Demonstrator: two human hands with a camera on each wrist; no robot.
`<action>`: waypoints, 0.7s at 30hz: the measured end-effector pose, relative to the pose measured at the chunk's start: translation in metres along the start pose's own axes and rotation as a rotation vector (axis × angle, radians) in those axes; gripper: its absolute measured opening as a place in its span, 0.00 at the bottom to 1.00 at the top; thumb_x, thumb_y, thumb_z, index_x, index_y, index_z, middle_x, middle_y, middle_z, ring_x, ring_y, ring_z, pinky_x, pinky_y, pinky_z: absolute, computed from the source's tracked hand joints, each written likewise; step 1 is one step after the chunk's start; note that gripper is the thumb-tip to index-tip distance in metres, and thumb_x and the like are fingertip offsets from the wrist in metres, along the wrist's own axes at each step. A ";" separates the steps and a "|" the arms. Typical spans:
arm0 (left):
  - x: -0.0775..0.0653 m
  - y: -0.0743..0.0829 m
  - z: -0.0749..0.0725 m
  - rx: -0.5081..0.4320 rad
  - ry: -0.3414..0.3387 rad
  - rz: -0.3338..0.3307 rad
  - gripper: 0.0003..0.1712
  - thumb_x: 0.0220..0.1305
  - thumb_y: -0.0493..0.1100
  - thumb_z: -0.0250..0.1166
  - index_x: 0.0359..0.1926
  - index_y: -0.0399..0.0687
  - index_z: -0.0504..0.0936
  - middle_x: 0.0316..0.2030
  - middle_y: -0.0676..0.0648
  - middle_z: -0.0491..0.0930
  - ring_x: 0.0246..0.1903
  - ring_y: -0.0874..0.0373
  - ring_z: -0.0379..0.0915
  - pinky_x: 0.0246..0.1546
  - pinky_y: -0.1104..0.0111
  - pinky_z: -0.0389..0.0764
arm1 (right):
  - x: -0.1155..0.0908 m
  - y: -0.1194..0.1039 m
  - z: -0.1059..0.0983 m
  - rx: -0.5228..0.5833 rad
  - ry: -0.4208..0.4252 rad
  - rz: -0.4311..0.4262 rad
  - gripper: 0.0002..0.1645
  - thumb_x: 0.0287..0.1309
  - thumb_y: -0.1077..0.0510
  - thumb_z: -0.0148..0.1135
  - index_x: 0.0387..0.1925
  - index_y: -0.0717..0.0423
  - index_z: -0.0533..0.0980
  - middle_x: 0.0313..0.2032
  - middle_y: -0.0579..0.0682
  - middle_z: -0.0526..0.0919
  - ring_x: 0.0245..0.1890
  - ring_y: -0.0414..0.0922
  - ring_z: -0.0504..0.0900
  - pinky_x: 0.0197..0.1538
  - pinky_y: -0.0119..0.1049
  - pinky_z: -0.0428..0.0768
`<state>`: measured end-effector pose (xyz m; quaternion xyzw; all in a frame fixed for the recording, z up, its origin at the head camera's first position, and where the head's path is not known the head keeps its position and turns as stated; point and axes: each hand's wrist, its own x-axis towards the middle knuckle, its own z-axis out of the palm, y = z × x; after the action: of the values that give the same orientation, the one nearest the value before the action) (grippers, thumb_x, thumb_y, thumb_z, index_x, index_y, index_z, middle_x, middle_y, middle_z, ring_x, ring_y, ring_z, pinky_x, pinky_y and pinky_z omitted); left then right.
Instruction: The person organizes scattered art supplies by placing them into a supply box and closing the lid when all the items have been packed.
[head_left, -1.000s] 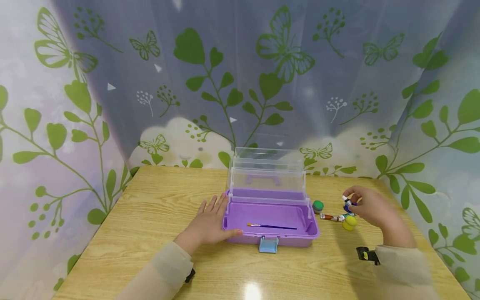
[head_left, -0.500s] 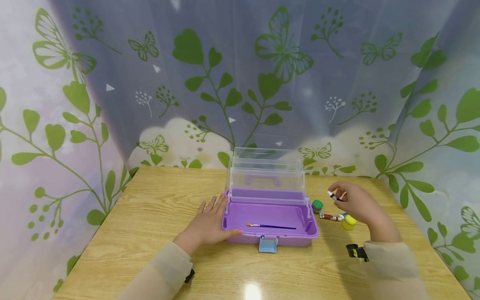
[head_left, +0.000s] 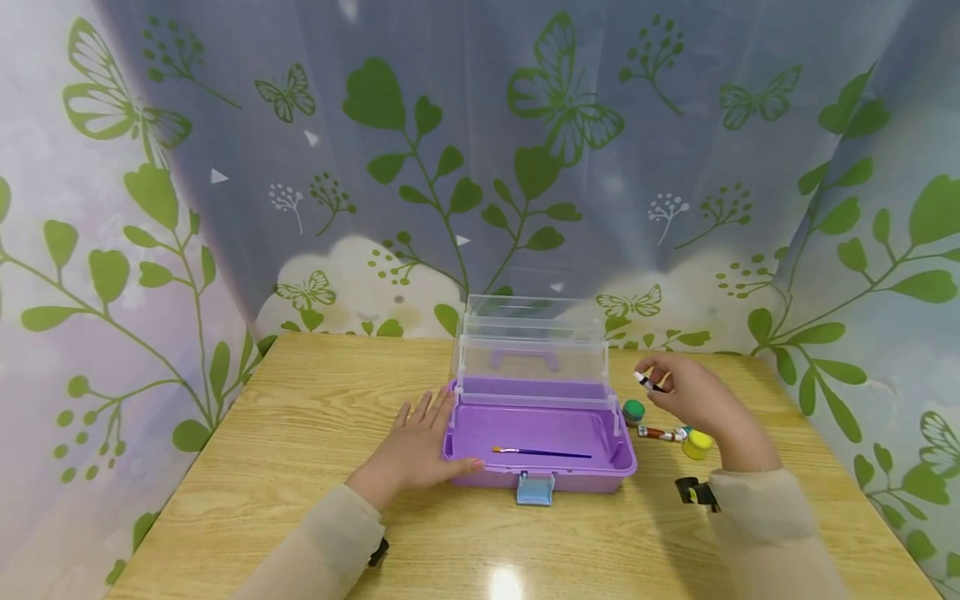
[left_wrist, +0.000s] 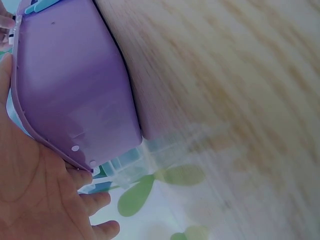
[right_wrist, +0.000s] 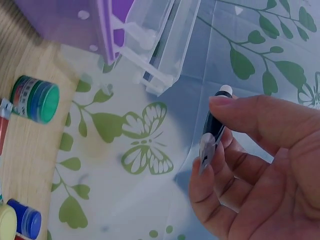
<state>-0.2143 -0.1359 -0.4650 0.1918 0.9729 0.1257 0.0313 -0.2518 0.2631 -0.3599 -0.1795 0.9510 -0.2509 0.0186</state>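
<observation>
A purple plastic case (head_left: 525, 427) stands with its clear tiered lid (head_left: 534, 333) raised and a thin blue-handled paintbrush (head_left: 546, 453) lying inside. My left hand (head_left: 408, 450) rests with fingers spread against the case's left side, its thumb over the front rim. To the right of the case and above the table, my right hand (head_left: 693, 398) pinches a small black paint tube (right_wrist: 214, 125) between thumb and fingers. The tube's white cap points up and to the left in the head view; its flat silver end shows in the right wrist view.
Right of the case are a green-lidded paint jar (head_left: 633, 412), a red-brown paint tube (head_left: 660, 434) and a yellow jar (head_left: 698, 446). A blue jar (right_wrist: 25, 219) shows beside them in the right wrist view. A patterned curtain (head_left: 360, 208) hangs behind the table.
My right hand has lifted the black paint tube from among the paints and moved left towards the case. The left hand has stayed against the case.
</observation>
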 end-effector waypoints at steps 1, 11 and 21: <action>0.001 -0.001 0.001 0.005 -0.001 -0.002 0.71 0.54 0.87 0.45 0.80 0.41 0.38 0.79 0.44 0.35 0.77 0.42 0.34 0.75 0.44 0.39 | 0.001 -0.001 0.000 -0.001 0.000 -0.005 0.17 0.63 0.68 0.62 0.54 0.62 0.77 0.38 0.53 0.78 0.34 0.47 0.77 0.35 0.40 0.77; 0.000 -0.001 0.001 -0.003 0.004 0.003 0.71 0.54 0.87 0.45 0.80 0.41 0.39 0.79 0.44 0.36 0.77 0.42 0.35 0.74 0.44 0.40 | 0.019 -0.013 0.007 -0.007 -0.022 -0.038 0.17 0.63 0.67 0.63 0.54 0.60 0.78 0.39 0.52 0.79 0.37 0.48 0.78 0.37 0.41 0.78; -0.003 0.002 -0.003 -0.005 0.005 0.011 0.69 0.56 0.85 0.46 0.79 0.40 0.40 0.79 0.42 0.38 0.77 0.41 0.35 0.75 0.44 0.39 | 0.039 -0.029 0.017 0.005 -0.061 -0.125 0.16 0.61 0.70 0.62 0.50 0.60 0.79 0.35 0.51 0.78 0.34 0.46 0.77 0.36 0.40 0.78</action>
<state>-0.2115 -0.1360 -0.4612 0.1965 0.9716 0.1290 0.0288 -0.2760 0.2180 -0.3582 -0.2460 0.9363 -0.2484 0.0325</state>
